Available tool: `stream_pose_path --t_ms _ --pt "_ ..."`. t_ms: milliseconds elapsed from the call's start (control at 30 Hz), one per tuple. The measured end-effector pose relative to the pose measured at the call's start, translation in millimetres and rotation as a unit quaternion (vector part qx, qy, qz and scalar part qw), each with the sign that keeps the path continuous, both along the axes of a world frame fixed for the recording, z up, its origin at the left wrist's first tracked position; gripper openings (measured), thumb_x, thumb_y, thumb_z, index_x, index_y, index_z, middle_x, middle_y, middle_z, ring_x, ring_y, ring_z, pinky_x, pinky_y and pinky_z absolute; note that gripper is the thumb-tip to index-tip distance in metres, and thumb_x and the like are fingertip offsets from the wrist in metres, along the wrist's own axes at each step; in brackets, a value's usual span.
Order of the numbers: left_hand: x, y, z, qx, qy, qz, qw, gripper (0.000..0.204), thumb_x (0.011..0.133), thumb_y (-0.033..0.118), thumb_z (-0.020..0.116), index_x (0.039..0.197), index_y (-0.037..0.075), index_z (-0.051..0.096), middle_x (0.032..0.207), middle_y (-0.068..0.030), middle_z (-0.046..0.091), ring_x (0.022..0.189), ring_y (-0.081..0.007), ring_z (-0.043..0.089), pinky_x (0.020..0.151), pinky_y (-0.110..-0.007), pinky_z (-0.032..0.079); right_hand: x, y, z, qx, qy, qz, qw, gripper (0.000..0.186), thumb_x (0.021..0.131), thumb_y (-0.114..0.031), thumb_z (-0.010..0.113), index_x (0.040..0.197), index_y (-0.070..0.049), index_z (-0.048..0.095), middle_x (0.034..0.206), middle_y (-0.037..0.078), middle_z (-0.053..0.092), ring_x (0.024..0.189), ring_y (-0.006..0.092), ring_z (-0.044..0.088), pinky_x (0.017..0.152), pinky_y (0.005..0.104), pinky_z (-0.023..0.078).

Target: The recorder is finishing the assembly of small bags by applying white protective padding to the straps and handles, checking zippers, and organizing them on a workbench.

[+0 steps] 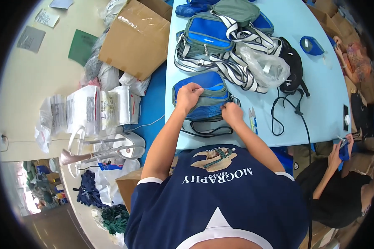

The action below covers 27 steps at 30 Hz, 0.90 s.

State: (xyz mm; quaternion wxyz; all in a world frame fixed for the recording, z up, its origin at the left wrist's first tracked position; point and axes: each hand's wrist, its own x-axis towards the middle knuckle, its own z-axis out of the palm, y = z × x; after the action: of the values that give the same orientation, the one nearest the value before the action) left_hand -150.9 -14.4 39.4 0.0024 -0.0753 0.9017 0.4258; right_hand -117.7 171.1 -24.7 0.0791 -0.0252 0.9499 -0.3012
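A small blue and grey zipped bag (213, 81) lies near the front edge of the light blue table. My left hand (188, 98) rests on its top at the left, with the fingers bent and closed on the grey trim. At the bag's right front corner my right hand (232, 113) pinches the edge; the fingertips are partly hidden, and whether they hold a zip pull is too small to tell. A dark strap (207, 133) loops on the table just in front of the bag. Scissors (253, 120) lie to the right of my right hand.
Beyond the bag lie more blue and grey bags (207, 35), striped straps (224, 68), clear plastic (264, 68) and a black bag (292, 60) with a cord. A blue pouch (311, 45) sits far right. A cardboard box (133, 39) stands left; two co-workers sit right.
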Motion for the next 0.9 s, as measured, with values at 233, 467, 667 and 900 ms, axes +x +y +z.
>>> stream_pose_path --t_ms 233,467,667,900 --pt "8 -1 -12 0.031 -0.009 0.014 0.999 0.022 0.074 0.022 0.066 0.088 0.005 0.068 0.078 -0.0134 0.066 0.072 -0.0247 0.064 0.069 -0.032 0.049 -15 -17 -2 -0.472 -0.207 -0.217 0.829 0.019 0.08 -0.002 0.047 0.097 0.0 0.053 0.076 0.013 0.063 0.058 0.0163 0.062 0.041 0.0259 0.047" --pt "5 -25 -15 0.212 0.054 0.001 0.976 0.024 0.08 0.021 0.063 0.093 0.0 0.064 0.078 -0.009 0.066 0.072 -0.0155 0.06 0.069 -0.029 0.047 -18 -9 -1 -0.454 -0.244 -0.169 0.84 0.02 0.081 -0.002 0.043 0.099 0.002 0.05 0.083 0.014 0.062 0.06 0.0198 0.062 0.046 0.0277 0.049" --pt "68 -89 -42 0.191 0.136 0.296 0.926 0.021 0.084 0.021 0.061 0.087 0.001 0.064 0.079 -0.0088 0.067 0.073 -0.0154 0.062 0.063 -0.025 0.047 7 1 15 -0.424 -0.259 -0.185 0.848 0.016 0.082 -0.008 0.048 0.094 0.001 0.054 0.082 0.013 0.063 0.062 0.0178 0.064 0.046 0.0275 0.05" --pt "136 -47 -87 -0.068 0.167 0.187 0.966 0.009 0.072 0.015 0.063 0.077 0.008 0.067 0.118 -0.0207 0.048 0.114 -0.0375 0.041 0.091 -0.044 0.037 24 -24 67 -0.006 0.133 0.13 0.983 0.017 0.08 -0.02 0.061 0.084 -0.003 0.062 0.08 0.01 0.063 0.075 0.0292 0.061 0.065 0.039 0.046"
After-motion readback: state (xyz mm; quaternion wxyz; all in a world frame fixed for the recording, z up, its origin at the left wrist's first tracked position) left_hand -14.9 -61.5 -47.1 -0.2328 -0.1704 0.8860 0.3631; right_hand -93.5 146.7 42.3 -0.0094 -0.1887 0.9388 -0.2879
